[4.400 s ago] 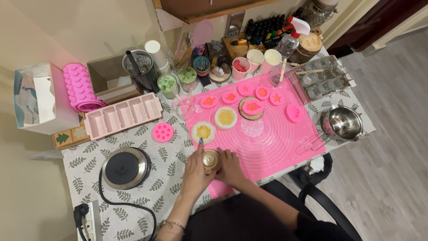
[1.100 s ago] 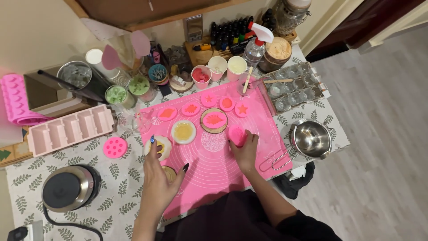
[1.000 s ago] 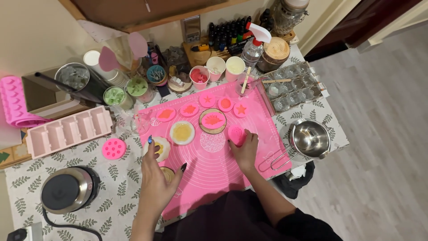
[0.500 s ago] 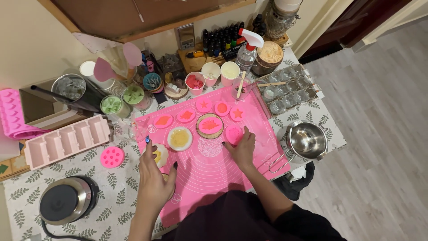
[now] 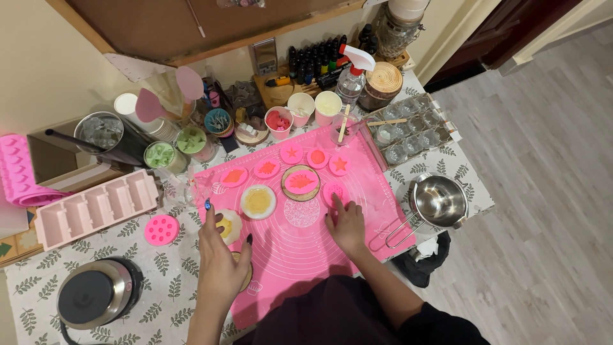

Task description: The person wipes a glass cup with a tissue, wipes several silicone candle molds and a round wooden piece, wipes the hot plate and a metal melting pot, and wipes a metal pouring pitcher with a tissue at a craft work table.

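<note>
My left hand (image 5: 220, 265) hovers spread over the yellow mould (image 5: 228, 226); right hand (image 5: 348, 225), fingers open, presses a pink mould (image 5: 334, 191); the far moulds look filled.

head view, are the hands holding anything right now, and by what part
Left hand covers a small round tan container from above; a true grip cannot be told. Right hand rests flat on the pink silicone mat, fingertips at a small round pink mould, holding nothing.

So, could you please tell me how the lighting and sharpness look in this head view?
Head view: warm, even indoor light; soft shadows beneath the left hand and right hand on the pink mat; bright glare inside the steel pot; slight wide-angle bending at the edges.
</note>
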